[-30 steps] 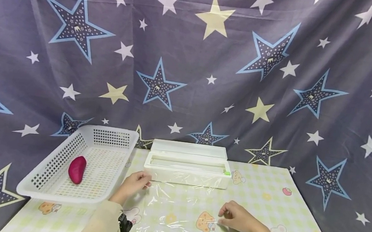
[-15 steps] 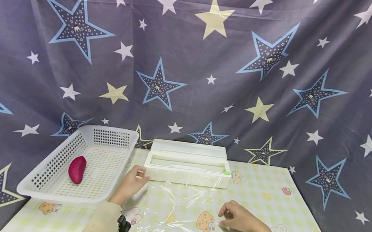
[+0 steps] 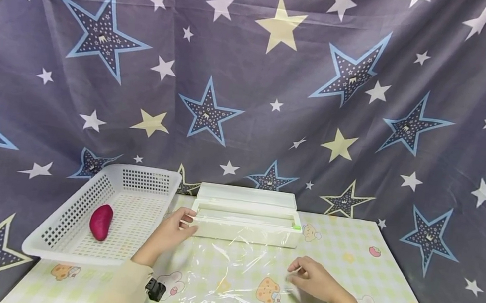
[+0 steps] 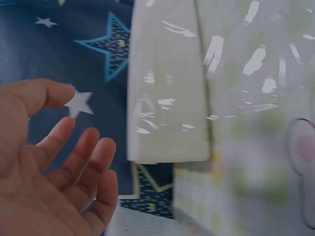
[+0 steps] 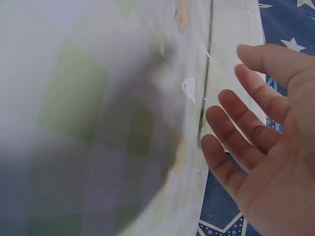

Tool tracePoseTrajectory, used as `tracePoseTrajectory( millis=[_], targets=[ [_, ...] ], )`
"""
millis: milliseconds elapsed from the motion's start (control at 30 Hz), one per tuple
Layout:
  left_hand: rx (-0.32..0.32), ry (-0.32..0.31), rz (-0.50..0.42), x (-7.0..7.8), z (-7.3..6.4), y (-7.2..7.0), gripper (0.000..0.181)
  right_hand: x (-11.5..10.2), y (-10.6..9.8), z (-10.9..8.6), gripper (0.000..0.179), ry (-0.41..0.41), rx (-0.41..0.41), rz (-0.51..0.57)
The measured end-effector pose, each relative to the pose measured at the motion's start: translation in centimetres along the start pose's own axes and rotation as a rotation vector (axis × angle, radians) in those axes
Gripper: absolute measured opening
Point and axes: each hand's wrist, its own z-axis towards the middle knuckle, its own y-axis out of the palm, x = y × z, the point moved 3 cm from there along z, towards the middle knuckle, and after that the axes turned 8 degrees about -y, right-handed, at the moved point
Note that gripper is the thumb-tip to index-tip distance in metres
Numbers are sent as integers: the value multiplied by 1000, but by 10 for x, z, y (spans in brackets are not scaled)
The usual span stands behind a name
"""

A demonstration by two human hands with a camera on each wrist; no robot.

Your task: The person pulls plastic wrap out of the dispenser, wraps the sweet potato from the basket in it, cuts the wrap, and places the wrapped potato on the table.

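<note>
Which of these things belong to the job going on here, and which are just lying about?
Probably the job:
open box
clear film, spread before it
left hand, by the box
right hand, by the film

Probably just about:
basket, to the left
red object inside it
star curtain behind

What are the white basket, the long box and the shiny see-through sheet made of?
The basket looks like stiff, dull plastic: neat rows of holes run through its walls.
The box is probably hard, smooth plastic, with plain sides and crisp edges, but I can't be sure.
The sheet seems thin, glossy plastic film: it's clear, and its creases glint.
</note>
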Motion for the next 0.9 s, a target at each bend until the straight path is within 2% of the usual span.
tracePoseTrajectory(
  millis=[233,467,633,900],
  targets=[
    [-30,80,73,18,0,-19,25,-5,-2,4,16,-31,40,-16],
    [-14,144,104,31,1,-45,22,-6,0,7,14,-32,42,-12],
    [11,168,134,32,4,-65,19,-9,1,9,17,-40,56,-1],
    [45,160,185,32,6,-96,20,-16,5,15,19,-72,48,-3]
  ],
)
